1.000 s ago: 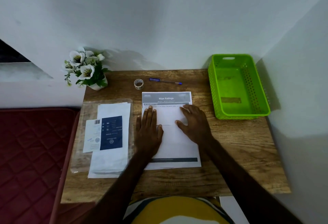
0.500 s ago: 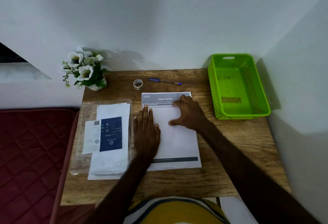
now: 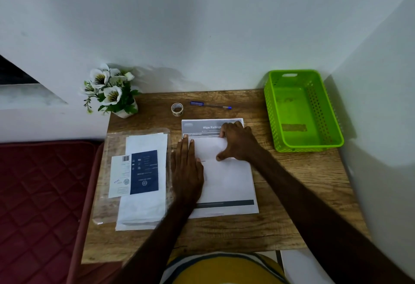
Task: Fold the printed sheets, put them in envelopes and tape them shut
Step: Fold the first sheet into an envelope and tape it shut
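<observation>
A printed sheet [image 3: 224,178] lay flat on the middle of the wooden desk, its near part folded up over the middle so that a blank white back showed — only a grey header band reading "Wipe Railings" was left uncovered at the far end. A stack of white envelopes [image 3: 143,193] in a clear plastic sleeve — a dark blue label on top — lay just left of it. A small roll of clear tape [image 3: 177,109] stood beyond the sheet, near the far edge.

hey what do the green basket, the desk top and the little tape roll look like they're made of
Green basket: moulded plastic, slightly glossy, judging by its uniform bright colour and neat rows of punched holes.
Desk top: wood or a wood-print laminate; brown grain and knots show, matte finish, which one I can't tell.
Tape roll: looks like clear plastic tape, see-through and shiny; the core material is unclear.
</observation>
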Tool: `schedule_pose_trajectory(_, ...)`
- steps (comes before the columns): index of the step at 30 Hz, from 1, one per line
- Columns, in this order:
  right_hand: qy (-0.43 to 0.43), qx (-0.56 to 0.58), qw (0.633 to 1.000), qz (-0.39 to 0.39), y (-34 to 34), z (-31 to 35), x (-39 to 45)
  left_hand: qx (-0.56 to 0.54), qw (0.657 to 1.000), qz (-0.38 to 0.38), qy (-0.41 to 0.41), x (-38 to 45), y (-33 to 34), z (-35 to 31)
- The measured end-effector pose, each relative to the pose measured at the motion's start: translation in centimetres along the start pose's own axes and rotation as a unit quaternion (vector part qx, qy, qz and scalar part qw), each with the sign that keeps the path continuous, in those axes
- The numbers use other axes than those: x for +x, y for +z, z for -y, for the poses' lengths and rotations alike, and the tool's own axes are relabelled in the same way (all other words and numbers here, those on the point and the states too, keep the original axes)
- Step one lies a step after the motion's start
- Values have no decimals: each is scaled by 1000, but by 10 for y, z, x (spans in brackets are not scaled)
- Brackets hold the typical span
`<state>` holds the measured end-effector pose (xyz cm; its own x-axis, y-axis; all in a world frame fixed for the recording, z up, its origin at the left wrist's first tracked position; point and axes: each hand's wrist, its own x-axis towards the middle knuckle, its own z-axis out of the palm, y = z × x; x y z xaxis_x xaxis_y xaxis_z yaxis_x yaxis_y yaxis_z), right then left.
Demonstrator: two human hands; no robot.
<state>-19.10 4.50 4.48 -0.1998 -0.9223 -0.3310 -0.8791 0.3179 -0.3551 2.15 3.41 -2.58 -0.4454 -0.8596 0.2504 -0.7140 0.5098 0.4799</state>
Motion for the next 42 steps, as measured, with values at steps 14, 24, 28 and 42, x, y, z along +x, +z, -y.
schedule_pose_trajectory(14,-61,48,995,-65,-21,-1,-22,-104,988,-112,-33,1,-25,-8)
schedule_pose_trajectory(24,-167,-62,965,-193,2,1,-39,-59,995,-74,-10,-3,-23,-3)
schedule_pose_trajectory(28,-198,-113,945,-235,31,-6,-44,33,998,20,49,-5,-11,3)
schedule_pose_trajectory(42,-135,-131,948,-257,79,-8,-53,89,984,155,1,-2,-8,-6)
